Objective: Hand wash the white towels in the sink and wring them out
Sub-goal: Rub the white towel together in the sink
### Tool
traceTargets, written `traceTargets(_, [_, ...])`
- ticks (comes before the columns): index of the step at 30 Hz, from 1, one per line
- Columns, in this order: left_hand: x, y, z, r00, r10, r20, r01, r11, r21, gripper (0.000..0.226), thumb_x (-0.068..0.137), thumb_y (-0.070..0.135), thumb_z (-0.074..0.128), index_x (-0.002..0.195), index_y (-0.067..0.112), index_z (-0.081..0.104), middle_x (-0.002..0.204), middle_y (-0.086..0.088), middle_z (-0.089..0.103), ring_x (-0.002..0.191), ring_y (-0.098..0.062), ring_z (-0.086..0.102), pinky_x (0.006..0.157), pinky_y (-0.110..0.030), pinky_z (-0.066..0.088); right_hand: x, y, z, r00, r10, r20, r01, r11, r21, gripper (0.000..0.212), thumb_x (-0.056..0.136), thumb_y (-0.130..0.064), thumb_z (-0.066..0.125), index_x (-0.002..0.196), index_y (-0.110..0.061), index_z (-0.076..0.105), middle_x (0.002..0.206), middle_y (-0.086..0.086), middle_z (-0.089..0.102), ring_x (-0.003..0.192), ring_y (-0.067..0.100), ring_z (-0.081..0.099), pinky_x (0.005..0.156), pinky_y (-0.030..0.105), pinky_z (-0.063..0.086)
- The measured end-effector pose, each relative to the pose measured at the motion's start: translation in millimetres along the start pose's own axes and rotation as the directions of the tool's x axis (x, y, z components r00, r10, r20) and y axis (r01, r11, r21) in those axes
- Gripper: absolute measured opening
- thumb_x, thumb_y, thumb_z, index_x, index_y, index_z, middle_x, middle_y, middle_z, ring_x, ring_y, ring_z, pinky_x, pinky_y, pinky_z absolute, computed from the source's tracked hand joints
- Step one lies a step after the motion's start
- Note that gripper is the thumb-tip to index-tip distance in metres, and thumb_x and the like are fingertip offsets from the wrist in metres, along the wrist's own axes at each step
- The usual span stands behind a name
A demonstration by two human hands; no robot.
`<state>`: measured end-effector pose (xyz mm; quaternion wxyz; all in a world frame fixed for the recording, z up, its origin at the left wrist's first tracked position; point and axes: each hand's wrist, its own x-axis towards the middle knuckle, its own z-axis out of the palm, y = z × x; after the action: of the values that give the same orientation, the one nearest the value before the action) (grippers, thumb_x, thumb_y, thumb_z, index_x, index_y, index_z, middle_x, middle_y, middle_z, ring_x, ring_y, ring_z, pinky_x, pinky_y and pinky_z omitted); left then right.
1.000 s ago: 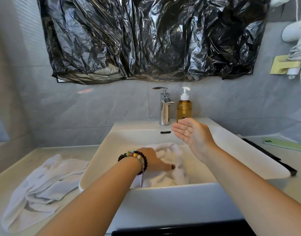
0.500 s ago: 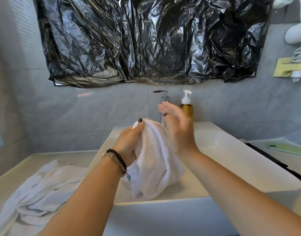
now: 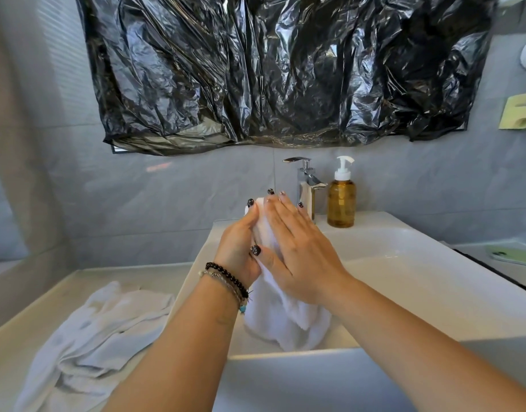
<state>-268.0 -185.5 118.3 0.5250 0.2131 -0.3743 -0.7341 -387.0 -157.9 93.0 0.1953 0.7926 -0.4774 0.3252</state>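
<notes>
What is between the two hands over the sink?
In the head view, a white towel is pressed between the left hand and right hand, hanging over the sink.

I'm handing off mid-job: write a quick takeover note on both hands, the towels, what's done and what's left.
Left hand: grips the white terry towel, raised over the white rectangular sink.
Right hand: flat, fingers straight, pressing the same towel.
Second white crumpled towel: on the counter left of the sink.
Done: nothing shown finished.
Left: wash and wring both towels.
</notes>
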Motion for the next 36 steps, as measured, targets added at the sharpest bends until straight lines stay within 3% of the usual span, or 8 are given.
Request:
traceTargets(7, [-2, 5, -7, 0.994, 0.011, -0.11, -0.007, 0.999, 0.037, 0.056, 0.098, 0.037, 0.055, 0.131, -0.007, 0.054, 0.128, -0.026, 0.062, 0.118, -0.036, 0.062, 0.105, -0.05, 0.047, -33, -2, -9, 0.982, -0.189, 0.014, 0.189, 0.982, 0.013, 0.068, 0.099, -0.049, 0.028, 0.148, -0.003, 0.033, 0.158, 0.01, 0.025, 0.15, 0.021, 0.011, 0.121, 0.036, 0.011])
traceTargets(10, [-4, 1, -3, 0.992, 0.056, -0.117, -0.042, 0.992, 0.12, 0.043, 0.098, 0.021, 0.056, 0.128, -0.009, 0.056, 0.126, -0.028, 0.063, 0.116, -0.036, 0.064, 0.101, -0.049, 0.05, -28, 0, -11, 0.997, -0.044, -0.069, 0.05, 0.995, 0.083, 0.073, 0.098, -0.055, 0.021, 0.148, -0.003, 0.034, 0.158, 0.008, 0.024, 0.149, 0.015, 0.013, 0.121, 0.032, 0.013])
traceTargets(14, [-7, 0, 1, 0.976, 0.129, -0.174, -0.06, 0.934, 0.353, 0.02, 0.097, 0.009, 0.059, 0.107, -0.006, 0.065, 0.087, -0.019, 0.073, 0.073, -0.026, 0.072, 0.066, -0.035, 0.061, -5, 1, -11, 0.973, 0.228, 0.028, -0.223, 0.907, 0.358, 0.078, 0.091, -0.06, 0.022, 0.153, -0.013, 0.019, 0.156, -0.013, 0.011, 0.147, 0.003, 0.003, 0.12, 0.023, 0.005])
traceTargets(18, [-11, -4, 6, 0.981, 0.149, -0.127, -0.06, 0.845, 0.531, 0.027, 0.095, 0.024, 0.065, 0.096, -0.002, 0.068, 0.084, -0.017, 0.072, 0.066, -0.024, 0.069, 0.058, -0.03, 0.058, 17, 11, -4, 0.84, 0.455, 0.297, -0.46, 0.305, 0.834, 0.044, 0.098, -0.049, 0.042, 0.105, -0.015, 0.068, 0.106, -0.004, 0.067, 0.103, 0.016, 0.061, 0.094, 0.034, 0.044])
traceTargets(20, [-11, -5, 7, 0.98, 0.163, -0.112, -0.074, 0.827, 0.557, 0.033, 0.095, 0.033, 0.065, 0.094, 0.0, 0.069, 0.086, -0.018, 0.072, 0.069, -0.024, 0.07, 0.062, -0.031, 0.058, 18, 16, 1, 0.789, 0.423, 0.445, -0.526, 0.092, 0.845, 0.061, 0.088, -0.059, 0.047, 0.101, -0.003, 0.069, 0.1, 0.014, 0.072, 0.1, 0.029, 0.067, 0.093, 0.041, 0.048])
traceTargets(24, [-9, -4, 7, 0.968, 0.209, -0.137, -0.088, 0.799, 0.595, 0.049, 0.095, 0.046, 0.059, 0.101, -0.001, 0.07, 0.096, -0.018, 0.075, 0.081, -0.028, 0.073, 0.073, -0.037, 0.061, 13, 27, -6, 0.778, 0.445, 0.443, -0.592, 0.284, 0.754, 0.062, 0.084, -0.063, 0.05, 0.085, -0.003, 0.067, 0.084, 0.012, 0.069, 0.085, 0.03, 0.065, 0.083, 0.039, 0.048])
traceTargets(29, [-7, -1, 5, 0.965, 0.214, -0.152, -0.069, 0.766, 0.64, 0.071, 0.082, 0.067, 0.06, 0.095, -0.002, 0.069, 0.091, -0.016, 0.074, 0.083, -0.028, 0.071, 0.082, -0.04, 0.058, 9, 28, -15, 0.875, 0.475, 0.1, -0.407, 0.606, 0.683, 0.048, 0.091, -0.041, 0.06, 0.072, 0.002, 0.05, 0.063, 0.001, 0.043, 0.062, 0.012, 0.039, 0.06, 0.03, 0.031])
traceTargets(36, [-11, -6, 1, 0.987, 0.067, 0.143, -0.144, 0.76, 0.634, 0.028, 0.087, 0.023, 0.075, 0.11, 0.008, 0.07, 0.106, -0.013, 0.075, 0.092, -0.025, 0.072, 0.08, -0.036, 0.06, 4, 30, -27, 0.735, 0.628, -0.257, -0.272, 0.62, 0.736, 0.022, 0.097, -0.024, 0.055, 0.078, -0.014, 0.058, 0.069, -0.006, 0.056, 0.063, 0.001, 0.049, 0.058, 0.012, 0.038])
